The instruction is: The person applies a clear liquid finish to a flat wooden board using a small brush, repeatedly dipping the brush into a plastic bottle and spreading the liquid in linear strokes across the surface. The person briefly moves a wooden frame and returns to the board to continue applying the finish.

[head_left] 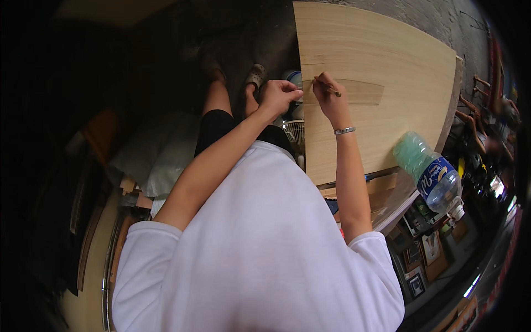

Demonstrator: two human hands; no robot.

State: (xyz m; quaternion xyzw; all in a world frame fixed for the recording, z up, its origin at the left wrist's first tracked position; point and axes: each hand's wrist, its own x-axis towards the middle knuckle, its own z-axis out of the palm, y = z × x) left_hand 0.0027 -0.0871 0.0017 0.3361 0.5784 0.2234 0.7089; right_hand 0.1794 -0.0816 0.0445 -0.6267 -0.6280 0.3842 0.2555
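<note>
A pale wood-grained board (376, 50) lies on the right, its straight left edge beside my hands. My right hand (331, 98) rests over the board near that edge. Its fingers are closed round a thin, dark, pencil-like stick (336, 93), whose tip is hidden by the hand. Across the board runs a flat, see-through strip (362, 92), like a clear ruler, reaching from the edge past my right hand. My left hand (281, 95) is just off the board's edge, thumb and fingertips pinched together near the strip's end. Whether they grip the strip is too small to tell.
A large clear plastic bottle (434, 171) with a blue label lies on the board's near right side. Below the edge sit a white slatted basket (296, 133) and other items. My shoe (256, 74) shows on the dark floor. Framed pictures (415, 285) stand at lower right.
</note>
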